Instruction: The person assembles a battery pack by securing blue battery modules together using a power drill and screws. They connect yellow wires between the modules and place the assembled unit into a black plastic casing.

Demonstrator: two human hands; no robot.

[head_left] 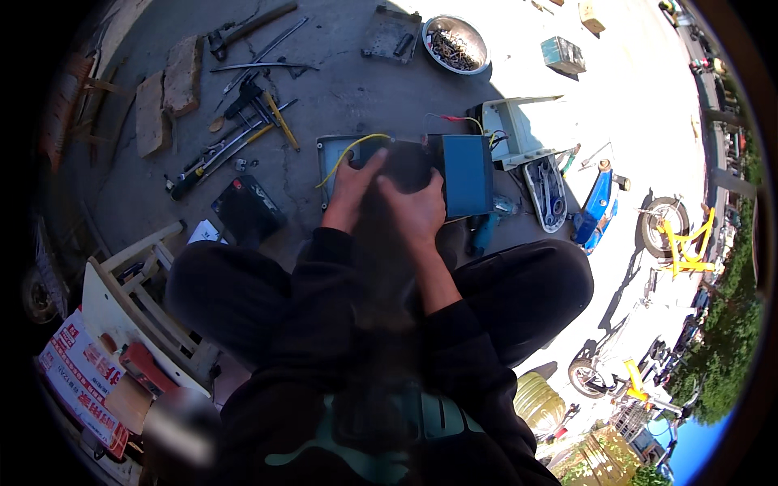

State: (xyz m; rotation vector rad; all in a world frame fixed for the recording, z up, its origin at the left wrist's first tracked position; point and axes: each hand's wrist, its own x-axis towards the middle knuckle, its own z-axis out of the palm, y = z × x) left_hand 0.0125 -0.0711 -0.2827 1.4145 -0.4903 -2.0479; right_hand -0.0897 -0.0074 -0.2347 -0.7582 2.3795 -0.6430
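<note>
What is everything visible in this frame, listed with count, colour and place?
dark rectangular battery block: one, black, on the ground under both hands
blue-faced rectangular battery: one, blue and black, right of the hands
yellow wire: one, yellow, looping left of the left hand
round metal bowl of small parts: one, silver, top centre
long metal hand tools: several, grey and yellow, upper left on the concrete
black flat case: one, black, left of the knees
blue scooter body panel: one, blue, right
yellow bicycle: one, yellow, far right
white wooden stool: one, white, lower left
left hand: one, on the black battery
right hand: one, on the black battery
</note>
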